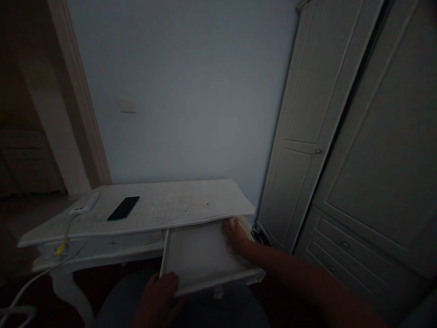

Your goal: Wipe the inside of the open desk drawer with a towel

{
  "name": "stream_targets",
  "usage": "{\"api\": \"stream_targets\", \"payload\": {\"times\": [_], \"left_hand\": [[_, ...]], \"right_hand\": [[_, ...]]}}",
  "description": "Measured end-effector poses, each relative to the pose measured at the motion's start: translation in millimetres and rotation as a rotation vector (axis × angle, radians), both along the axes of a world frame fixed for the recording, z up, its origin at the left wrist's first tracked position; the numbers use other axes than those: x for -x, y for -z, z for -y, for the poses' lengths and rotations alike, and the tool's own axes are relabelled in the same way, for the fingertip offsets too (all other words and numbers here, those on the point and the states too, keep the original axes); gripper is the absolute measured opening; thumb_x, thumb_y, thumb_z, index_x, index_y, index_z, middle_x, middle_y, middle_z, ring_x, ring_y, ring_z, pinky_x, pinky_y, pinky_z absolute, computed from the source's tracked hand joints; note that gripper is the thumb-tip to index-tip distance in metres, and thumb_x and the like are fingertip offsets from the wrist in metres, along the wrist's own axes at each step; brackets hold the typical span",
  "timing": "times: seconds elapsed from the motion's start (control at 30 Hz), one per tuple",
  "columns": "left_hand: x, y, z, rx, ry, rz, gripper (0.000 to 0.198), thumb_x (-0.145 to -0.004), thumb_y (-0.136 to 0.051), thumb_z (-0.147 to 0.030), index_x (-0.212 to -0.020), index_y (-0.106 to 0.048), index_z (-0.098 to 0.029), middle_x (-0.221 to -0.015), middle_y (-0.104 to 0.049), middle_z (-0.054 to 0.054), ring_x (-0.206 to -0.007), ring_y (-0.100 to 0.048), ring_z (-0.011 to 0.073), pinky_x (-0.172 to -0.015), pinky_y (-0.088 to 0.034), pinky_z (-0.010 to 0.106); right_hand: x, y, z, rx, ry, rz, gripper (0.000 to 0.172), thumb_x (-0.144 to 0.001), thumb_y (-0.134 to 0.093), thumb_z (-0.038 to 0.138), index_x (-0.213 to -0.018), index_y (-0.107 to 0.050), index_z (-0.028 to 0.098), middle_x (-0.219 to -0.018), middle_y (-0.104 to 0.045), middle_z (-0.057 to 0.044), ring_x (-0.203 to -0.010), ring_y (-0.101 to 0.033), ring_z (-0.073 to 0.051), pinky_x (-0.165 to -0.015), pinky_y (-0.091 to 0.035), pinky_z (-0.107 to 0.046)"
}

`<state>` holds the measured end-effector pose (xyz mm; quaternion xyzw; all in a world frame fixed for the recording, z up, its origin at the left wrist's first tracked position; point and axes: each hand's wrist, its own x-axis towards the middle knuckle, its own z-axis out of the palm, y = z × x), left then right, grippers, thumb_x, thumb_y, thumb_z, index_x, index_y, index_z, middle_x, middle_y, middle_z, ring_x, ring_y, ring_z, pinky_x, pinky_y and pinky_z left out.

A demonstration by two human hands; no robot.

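Observation:
A white drawer (198,255) is pulled out of the white desk (177,196), and its bare bottom shows. At the drawer's front left corner my left hand (162,289) is closed over the edge. My right hand (236,236) reaches into the back right of the drawer, its fingers bent against the right side. Beside those fingers lies a pale, cloth-like thing (246,225), partly covered by the hand; dim light blurs its outline.
On the desktop lie a black phone (124,208) and a white power strip (84,203), whose cable hangs down at the left. A grey-white wardrobe (300,136) stands to the right. Behind the desk is a pale blue wall (191,91) with a light switch (127,105).

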<state>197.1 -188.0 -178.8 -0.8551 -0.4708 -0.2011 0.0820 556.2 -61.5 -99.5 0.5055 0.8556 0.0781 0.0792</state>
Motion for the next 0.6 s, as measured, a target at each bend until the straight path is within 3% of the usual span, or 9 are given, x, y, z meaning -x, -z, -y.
{"api": "stream_targets", "payload": {"times": [0.37, 0.47, 0.6], "left_hand": [[-6.0, -13.9, 7.5, -0.023, -0.013, -0.032, 0.038, -0.100, -0.062, -0.061, -0.116, -0.073, -0.027, -0.118, -0.081, 0.008, -0.109, -0.077, 0.0302, -0.101, -0.054, 0.049], [-4.2, -12.0, 7.0, -0.044, -0.012, -0.056, 0.038, -0.100, -0.063, -0.060, -0.119, -0.073, -0.028, -0.121, -0.081, 0.007, -0.110, -0.076, 0.0305, -0.101, -0.055, 0.048], [-1.6, -10.4, 5.7, -0.133, 0.024, -0.058, 0.036, -0.100, -0.064, -0.059, -0.117, -0.072, -0.028, -0.116, -0.082, 0.007, -0.105, -0.078, 0.0275, -0.098, -0.055, 0.045]], "right_hand": [[15.4, -5.7, 9.3, 0.127, -0.005, 0.086, 0.031, -0.058, -0.092, 0.023, -0.088, -0.082, 0.022, -0.121, -0.074, -0.023, -0.129, -0.055, -0.055, -0.115, -0.020, -0.080], [14.1, -7.8, 10.2, 0.186, -0.004, 0.057, 0.022, -0.063, -0.091, 0.024, -0.082, -0.081, 0.025, -0.112, -0.078, -0.018, -0.126, -0.060, -0.049, -0.115, -0.026, -0.075], [11.8, -8.7, 13.2, 0.263, 0.029, -0.044, 0.019, -0.068, -0.092, 0.030, -0.082, -0.080, 0.022, -0.108, -0.078, -0.018, -0.127, -0.060, -0.049, -0.117, -0.021, -0.078]]}}
